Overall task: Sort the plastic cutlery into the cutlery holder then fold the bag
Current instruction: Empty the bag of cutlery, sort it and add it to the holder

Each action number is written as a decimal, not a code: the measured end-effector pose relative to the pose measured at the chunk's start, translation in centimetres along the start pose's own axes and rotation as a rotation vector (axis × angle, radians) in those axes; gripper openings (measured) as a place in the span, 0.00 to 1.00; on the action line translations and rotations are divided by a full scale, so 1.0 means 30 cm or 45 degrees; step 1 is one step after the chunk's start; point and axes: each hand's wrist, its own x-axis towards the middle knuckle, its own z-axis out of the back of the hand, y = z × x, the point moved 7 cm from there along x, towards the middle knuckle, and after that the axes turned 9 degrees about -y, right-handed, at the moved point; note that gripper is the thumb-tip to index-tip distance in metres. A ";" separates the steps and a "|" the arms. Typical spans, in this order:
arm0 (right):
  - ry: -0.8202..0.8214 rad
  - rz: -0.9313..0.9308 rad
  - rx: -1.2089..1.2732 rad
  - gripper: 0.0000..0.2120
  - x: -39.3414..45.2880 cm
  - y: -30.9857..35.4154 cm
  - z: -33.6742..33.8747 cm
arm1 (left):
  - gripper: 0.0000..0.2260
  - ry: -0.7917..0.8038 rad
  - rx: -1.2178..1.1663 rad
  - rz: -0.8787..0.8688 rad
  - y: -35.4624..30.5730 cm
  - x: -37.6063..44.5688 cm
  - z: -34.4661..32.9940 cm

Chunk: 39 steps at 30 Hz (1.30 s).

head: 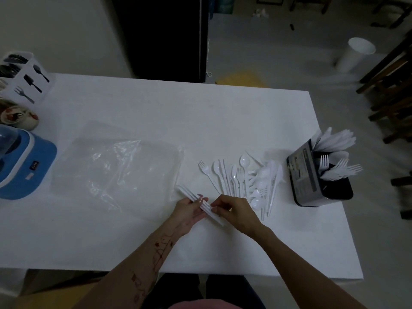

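Palm up, the left hand [189,211] cradles a bundle of white plastic knives [201,205]; at its three o'clock, the right hand [234,211] pinches them.

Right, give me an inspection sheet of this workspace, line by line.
Surface: white table, dimly lit.
Job's things: loose cutlery pile lies left of the black cutlery holder, which already holds forks and other white pieces; clear bag lies unfolded.
Clutter: blue appliance, bowl, second white holder at the far left edge.
Hands: left hand and right hand both hold a bundle of white pieces.
Cables: nothing seen.
Surroundings: white bin on the floor, wooden chairs to the right.
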 end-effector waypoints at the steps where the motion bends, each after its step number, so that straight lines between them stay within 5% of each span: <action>1: -0.030 -0.046 -0.025 0.06 0.003 -0.007 0.009 | 0.10 -0.007 -0.024 0.015 0.004 0.001 -0.001; 6: -0.547 -0.513 -0.400 0.11 0.010 -0.105 0.124 | 0.09 -0.016 -0.056 0.068 0.019 0.004 0.001; 9: -0.435 -0.729 -0.514 0.14 0.006 -0.154 0.116 | 0.09 0.007 -0.057 0.092 0.025 0.000 -0.001; 18: -0.344 -0.715 -0.435 0.05 0.017 -0.155 0.115 | 0.09 0.039 -0.022 0.091 0.022 -0.009 -0.041; 22: -0.399 -0.559 -0.046 0.05 0.014 -0.132 0.132 | 0.11 0.029 0.053 0.034 0.004 -0.012 -0.060; 27: -0.060 -0.379 0.286 0.03 0.011 -0.082 0.069 | 0.11 0.079 0.075 0.008 -0.010 -0.021 -0.094; 32: -0.079 -0.408 0.308 0.04 0.011 -0.094 0.046 | 0.10 0.065 -0.011 0.008 -0.008 -0.014 -0.091; 36: -0.416 -0.508 -0.071 0.11 0.030 -0.123 0.097 | 0.07 -0.002 -0.029 0.004 -0.012 0.003 -0.062; 39: -0.415 -0.544 -0.405 0.12 0.045 -0.119 0.101 | 0.07 -0.017 -0.009 0.009 -0.010 0.006 -0.043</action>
